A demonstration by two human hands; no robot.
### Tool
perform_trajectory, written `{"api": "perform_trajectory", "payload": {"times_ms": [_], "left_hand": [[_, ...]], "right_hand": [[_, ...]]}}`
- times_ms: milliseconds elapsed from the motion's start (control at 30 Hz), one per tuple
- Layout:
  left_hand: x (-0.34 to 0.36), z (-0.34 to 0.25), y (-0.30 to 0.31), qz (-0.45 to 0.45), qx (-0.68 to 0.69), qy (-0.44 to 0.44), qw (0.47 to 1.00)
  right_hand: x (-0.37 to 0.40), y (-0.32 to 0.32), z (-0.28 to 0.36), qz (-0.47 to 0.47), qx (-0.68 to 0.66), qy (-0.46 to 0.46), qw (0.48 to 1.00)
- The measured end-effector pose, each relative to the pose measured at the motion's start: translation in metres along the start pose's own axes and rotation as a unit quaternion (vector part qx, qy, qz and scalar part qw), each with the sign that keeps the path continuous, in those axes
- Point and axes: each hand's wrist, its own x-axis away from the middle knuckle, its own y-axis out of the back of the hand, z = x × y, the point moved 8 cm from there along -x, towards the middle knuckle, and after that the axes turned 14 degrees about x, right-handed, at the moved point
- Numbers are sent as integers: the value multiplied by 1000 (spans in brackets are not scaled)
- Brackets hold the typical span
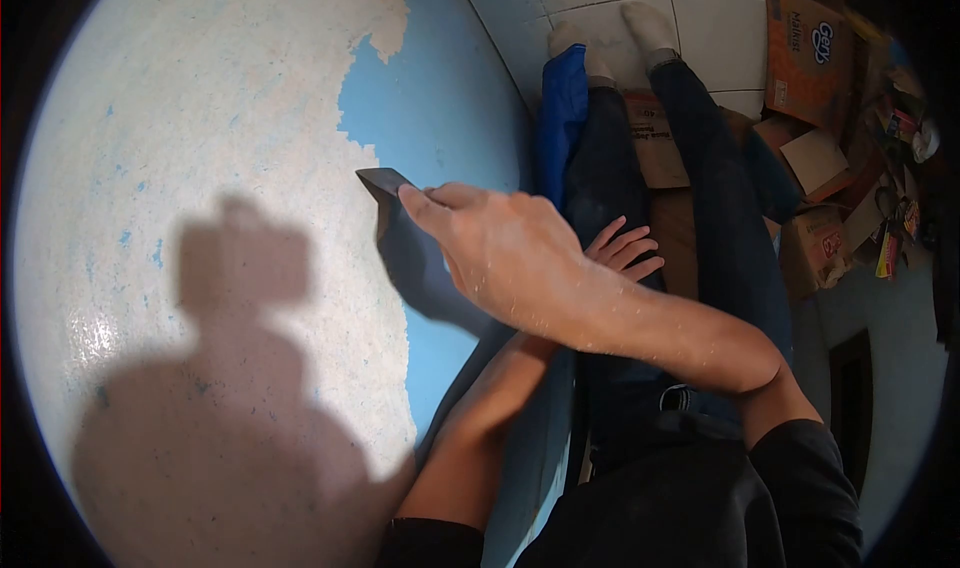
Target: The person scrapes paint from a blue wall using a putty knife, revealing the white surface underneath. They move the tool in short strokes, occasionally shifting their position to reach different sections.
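Nearest to my head camera is a black shirt (660, 508), and beyond it dark trousers (720, 168) stretch away over a tiled floor (715, 28). From my end I see the right hand (515, 248) closed in a fist around a scraper (383, 179), the forearm dusted with pale specks. That blade sits in front of the wall (450, 118), at the ragged border between its blue paint and a pale patch (230, 108), well in from the edge where wall meets floor. I cannot tell whether the blade presses on the surface.

Under the right forearm passes the left arm; its left hand (618, 252), partly hidden, has its fingers spread over the trousers, holding nothing that I can make out. I cannot tell if they touch the cloth.

I have a head-and-shoulders shadow (240, 368) on the wall's pale patch. Just beside one leg, near the floor's edge along the wall, is a blue cover (563, 118). Between the legs sits a brown carton (660, 143); an orange carton (800, 58) is at the tiles' right edge.
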Motion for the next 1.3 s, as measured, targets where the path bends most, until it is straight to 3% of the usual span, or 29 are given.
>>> {"api": "perform_trajectory", "payload": {"times_ms": [133,333,567,600,1200,1300], "left_hand": [[-5,-8,7,14,-73,-35,997],[-4,-1,0,1,-55,-23,998],[-1,3,-6,4,-47,-26,999],[-4,-2,-1,3,-55,-28,998],[-8,-13,9,22,-56,-17,998],[-4,-1,-2,-4,-33,-28,999]], "right_hand": [[-20,-9,-17,24,0,-32,999],[-7,-5,-7,-8,4,-26,1000],[-8,1,-2,34,8,-17,999],[-8,3,-4,-32,-7,-11,999],[-18,5,0,3,-11,-11,1000],[-12,20,13,-14,3,22,1000]]}}
